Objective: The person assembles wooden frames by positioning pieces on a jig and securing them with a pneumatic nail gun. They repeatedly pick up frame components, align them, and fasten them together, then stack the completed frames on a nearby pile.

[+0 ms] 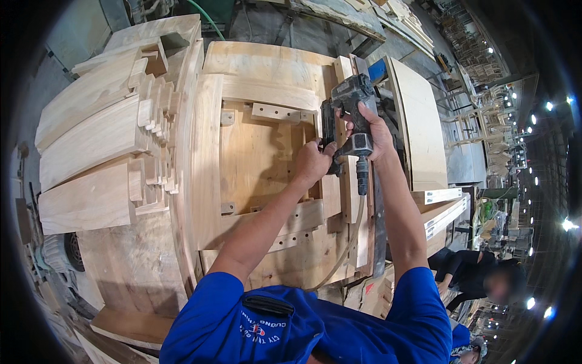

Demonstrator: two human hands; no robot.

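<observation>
Gripping the pneumatic nail gun from the head view, the right hand is clenched on its handle; the left hand, just beside it, presses the upright wooden strip below the nose.

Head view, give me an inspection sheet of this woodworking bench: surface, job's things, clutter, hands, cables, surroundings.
Surface: wooden jig board on the bench, pale curved wooden frame lying on it.
Job's things: pneumatic nail gun held upright over a narrow wooden strip on the frame's right side.
Clutter: stack of curved wooden parts at left; flat panel at right.
Hands: right hand grips the gun's handle; left hand rests by its nose.
Cables: air hose hangs from the handle toward the person.
Surroundings: workshop, ceiling lights, another person at lower right.
</observation>
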